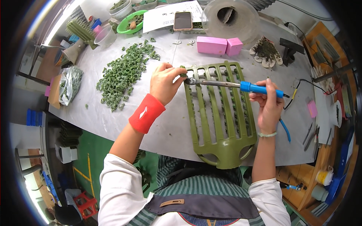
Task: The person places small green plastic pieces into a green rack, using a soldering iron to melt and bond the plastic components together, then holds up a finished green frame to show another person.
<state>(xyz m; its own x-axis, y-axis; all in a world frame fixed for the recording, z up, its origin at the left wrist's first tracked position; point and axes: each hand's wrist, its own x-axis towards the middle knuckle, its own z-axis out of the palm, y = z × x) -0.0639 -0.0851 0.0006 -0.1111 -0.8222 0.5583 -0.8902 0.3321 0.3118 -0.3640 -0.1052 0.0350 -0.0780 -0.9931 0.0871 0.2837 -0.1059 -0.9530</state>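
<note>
My left hand (164,81), with a red wristband on the wrist, pinches a small dark green piece (183,71) near the far left corner of an olive-green slotted plastic frame (228,148). My right hand (269,103) grips the blue handle of a soldering iron (221,83). Its metal shaft points left across the slotted frame. The dark tip lies right beside the piece in my left fingers; whether they touch I cannot tell. Small green bits line several bars of the frame. Left of my left hand spreads a loose pile of small green ring-like pieces (126,71).
Pink blocks (212,45), a phone (183,20) on paper, and a large translucent tub (245,22) stand at the back. A stained glove (266,52) and a black stand (290,49) are far right. Blue-handled pliers (285,130) lie right. A plastic bag (71,84) sits left.
</note>
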